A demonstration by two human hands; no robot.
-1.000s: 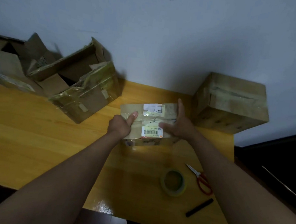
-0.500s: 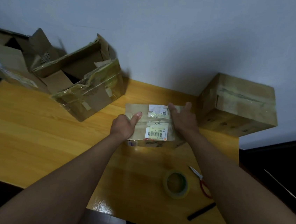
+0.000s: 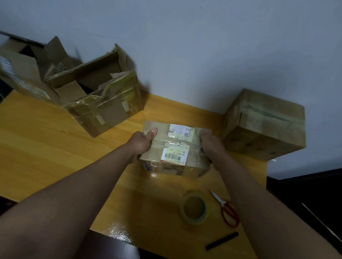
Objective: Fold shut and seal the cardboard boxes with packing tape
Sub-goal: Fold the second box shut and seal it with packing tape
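Yellow table (image 3: 37, 147), hands gripping small box (image 3: 177, 142)

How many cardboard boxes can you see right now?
4: a small box held between both hands, a taped box far right, an open box far left, another behind it, partly cut off.

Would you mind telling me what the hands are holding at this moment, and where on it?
Both hold the small brown labelled cardboard box: left hand grips its left end, thumb on top; right hand grips its right end.

Four cardboard boxes (image 3: 176, 146), one tape roll (image 3: 195, 210), one scissors (image 3: 228, 211), one black stick (image 3: 221, 240)
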